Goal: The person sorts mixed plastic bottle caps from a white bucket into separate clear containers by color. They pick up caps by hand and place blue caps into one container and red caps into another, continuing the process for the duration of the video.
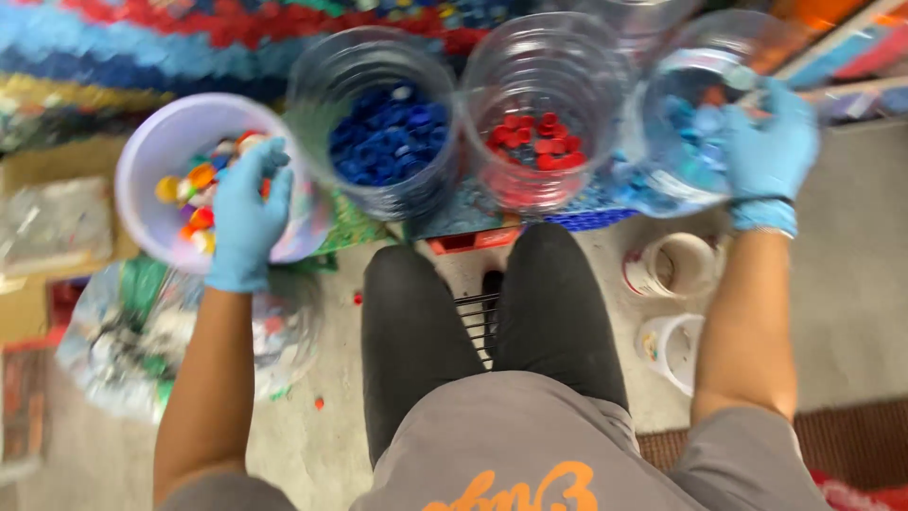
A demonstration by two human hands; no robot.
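1. Seen from above, a seated person in dark trousers faces a row of containers on the floor.
2. The left hand [244, 216], in a blue glove, reaches into a pale bucket [151, 151] of mixed coloured bottle caps [194, 194]; its fingers curl down among the caps, but whether they pinch any cannot be told.
3. The right hand [771, 142], also gloved, grips the rim of a clear jar [681, 85] holding light blue caps, tilted towards the person.
4. Between them stand two clear jars, one with dark blue caps [383, 142], one with red caps [539, 142].
5. Two small white tubs [676, 270] sit beside the right forearm.
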